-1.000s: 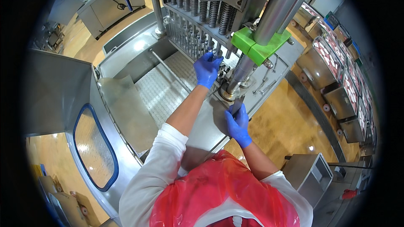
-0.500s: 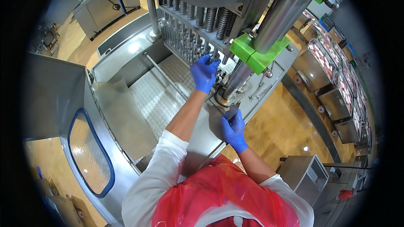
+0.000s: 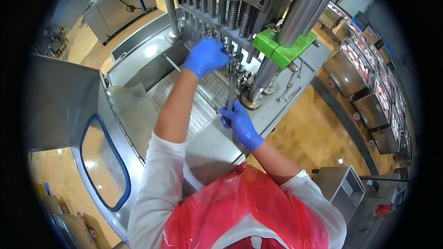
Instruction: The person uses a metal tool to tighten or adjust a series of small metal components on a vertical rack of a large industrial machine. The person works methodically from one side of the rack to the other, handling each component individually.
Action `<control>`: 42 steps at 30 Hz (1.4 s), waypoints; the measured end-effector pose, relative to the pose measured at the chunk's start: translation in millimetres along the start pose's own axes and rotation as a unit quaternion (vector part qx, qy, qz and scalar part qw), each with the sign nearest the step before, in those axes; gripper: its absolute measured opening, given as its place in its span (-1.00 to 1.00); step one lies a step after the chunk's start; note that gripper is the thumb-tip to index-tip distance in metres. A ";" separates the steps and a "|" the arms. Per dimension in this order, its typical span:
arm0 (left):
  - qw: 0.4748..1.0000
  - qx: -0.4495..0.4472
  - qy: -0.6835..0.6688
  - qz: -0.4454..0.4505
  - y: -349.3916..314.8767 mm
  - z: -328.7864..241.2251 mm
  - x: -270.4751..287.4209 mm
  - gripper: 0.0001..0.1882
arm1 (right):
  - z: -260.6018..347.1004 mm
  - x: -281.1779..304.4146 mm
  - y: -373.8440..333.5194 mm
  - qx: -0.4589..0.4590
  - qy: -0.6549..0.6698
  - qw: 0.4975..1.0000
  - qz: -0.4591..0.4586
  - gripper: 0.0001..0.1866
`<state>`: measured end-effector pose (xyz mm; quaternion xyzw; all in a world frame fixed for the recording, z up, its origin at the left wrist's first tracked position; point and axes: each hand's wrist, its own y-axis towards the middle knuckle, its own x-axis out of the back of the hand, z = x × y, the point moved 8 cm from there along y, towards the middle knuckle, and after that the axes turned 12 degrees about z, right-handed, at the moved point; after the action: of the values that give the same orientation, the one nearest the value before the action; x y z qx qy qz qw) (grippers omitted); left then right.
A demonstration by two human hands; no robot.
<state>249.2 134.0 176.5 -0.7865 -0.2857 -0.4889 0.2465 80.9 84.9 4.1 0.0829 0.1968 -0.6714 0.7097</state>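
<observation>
My blue-gloved left hand (image 3: 206, 58) is up at the row of thin metal needles (image 3: 196, 30) under the machine head, its fingers curled at the near right end of the row. What those fingers grip is hidden behind the hand. Lower and to the right, my blue-gloved right hand (image 3: 242, 125) is closed around a flat metal bar (image 3: 231, 93). The bar stands nearly upright, its upper end by the metal holders (image 3: 237, 57) at the row's end. Thick coil springs (image 3: 233, 13) line up above the needles.
A steel column (image 3: 265, 76) with a green clamp block (image 3: 282, 48) rises just right of my hands. Below lies a perforated plate (image 3: 180, 97) with a rod (image 3: 191, 83) across it. Loose tools (image 3: 288, 90) lie on the right ledge. Steel bins of meat (image 3: 355, 67) stand farther right.
My left hand has moved left and up a little, turning its back to view. My right hand has moved up and left, and the metal bar now points up toward the needle holders.
</observation>
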 end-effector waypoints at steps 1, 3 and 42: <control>0.996 0.022 -0.074 -0.034 -1.8 18.6 -22.3 -0.57 | 2.2 -8.1 -7.6 0.007 0.000 1.000 0.023 -0.83; 0.977 0.021 -0.176 -0.115 7.6 32.8 -65.9 -0.55 | 5.6 -1.1 -21.7 0.039 -0.116 0.992 -0.010 -0.83; 0.926 -0.034 -0.285 -0.245 30.9 41.2 -136.8 -0.77 | 106.4 6.2 3.4 0.141 -0.703 0.658 -0.231 -0.70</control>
<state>247.3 110.9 32.1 -0.8059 -0.5109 -0.2992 0.0001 102.2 38.8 97.9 -0.3624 -0.4446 -0.6916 0.4389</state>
